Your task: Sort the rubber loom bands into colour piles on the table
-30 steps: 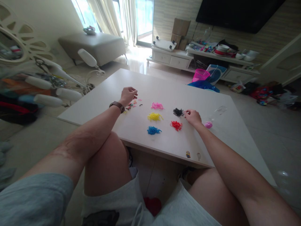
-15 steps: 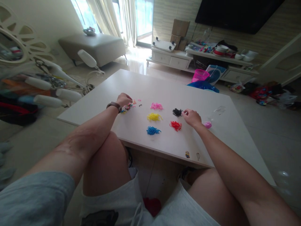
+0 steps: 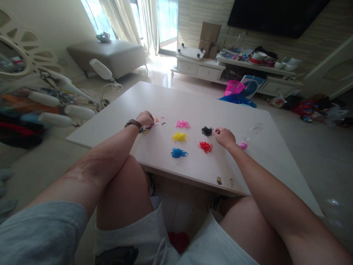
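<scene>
My left hand (image 3: 145,118), with a watch on its wrist, is over a small pile of mixed-colour rubber bands (image 3: 143,129). Its fingers point down and are pressed together; what they hold is hidden. At the right edge of a pile of black rubber bands (image 3: 206,131), the fingertips of my right hand (image 3: 224,137) are pinched, and anything between them is too small to make out. Separate piles of pink bands (image 3: 183,124), yellow bands (image 3: 180,137), blue bands (image 3: 178,152) and red bands (image 3: 205,147) lie between and below the hands.
The white table (image 3: 165,99) extends in front of my knees. Right of my right hand are a pink object (image 3: 243,145) and a clear plastic piece (image 3: 257,128). Two small stickers, one a yellow cartoon figure (image 3: 218,180), are near the front edge. A pink basket (image 3: 234,88) stands beyond the table.
The whole view has shifted very slightly. Both hands stay over the same piles, with hardly any visible movement of the fingers.
</scene>
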Motion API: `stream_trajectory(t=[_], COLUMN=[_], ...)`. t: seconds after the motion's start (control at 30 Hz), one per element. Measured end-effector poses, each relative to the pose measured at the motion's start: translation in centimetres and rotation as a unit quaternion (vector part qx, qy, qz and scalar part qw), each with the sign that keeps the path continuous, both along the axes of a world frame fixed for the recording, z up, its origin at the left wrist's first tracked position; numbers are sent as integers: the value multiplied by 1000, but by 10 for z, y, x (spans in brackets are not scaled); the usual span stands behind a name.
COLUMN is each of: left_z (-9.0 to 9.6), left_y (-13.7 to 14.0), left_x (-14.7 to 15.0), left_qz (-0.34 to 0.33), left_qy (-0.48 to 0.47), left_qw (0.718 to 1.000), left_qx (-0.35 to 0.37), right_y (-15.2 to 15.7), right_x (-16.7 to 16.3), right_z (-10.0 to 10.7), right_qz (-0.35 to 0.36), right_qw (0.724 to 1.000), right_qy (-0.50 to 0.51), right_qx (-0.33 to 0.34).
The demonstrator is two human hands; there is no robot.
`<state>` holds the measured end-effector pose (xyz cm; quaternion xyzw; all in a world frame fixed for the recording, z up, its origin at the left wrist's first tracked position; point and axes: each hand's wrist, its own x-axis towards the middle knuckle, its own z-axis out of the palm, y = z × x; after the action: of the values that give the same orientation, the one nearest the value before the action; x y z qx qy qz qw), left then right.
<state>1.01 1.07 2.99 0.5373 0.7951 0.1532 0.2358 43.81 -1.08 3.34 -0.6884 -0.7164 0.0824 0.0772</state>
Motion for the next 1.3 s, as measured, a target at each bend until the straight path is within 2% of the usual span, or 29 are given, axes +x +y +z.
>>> stream_trajectory(t=[0.23, 0.47, 0.67, 1.3], left_z=[1, 4, 4, 0], left_y=[0, 2, 1, -3], left_x=[2, 2, 2, 10], left_qz=[-15, -6, -7, -42], left_qy=[21, 1, 14, -16], left_qw=[999, 1000, 1000, 998], left_qx=[-23, 9, 0, 49], right_y=[0, 0, -1, -2], right_x=[0, 0, -1, -2], right_z=[-2, -2, -2, -3], right_qz=[4, 2, 3, 11], right_qw=[1000, 1000, 1000, 999], right_qy=[-7, -15, -19, -26], right_qx=[-2, -5, -13, -22])
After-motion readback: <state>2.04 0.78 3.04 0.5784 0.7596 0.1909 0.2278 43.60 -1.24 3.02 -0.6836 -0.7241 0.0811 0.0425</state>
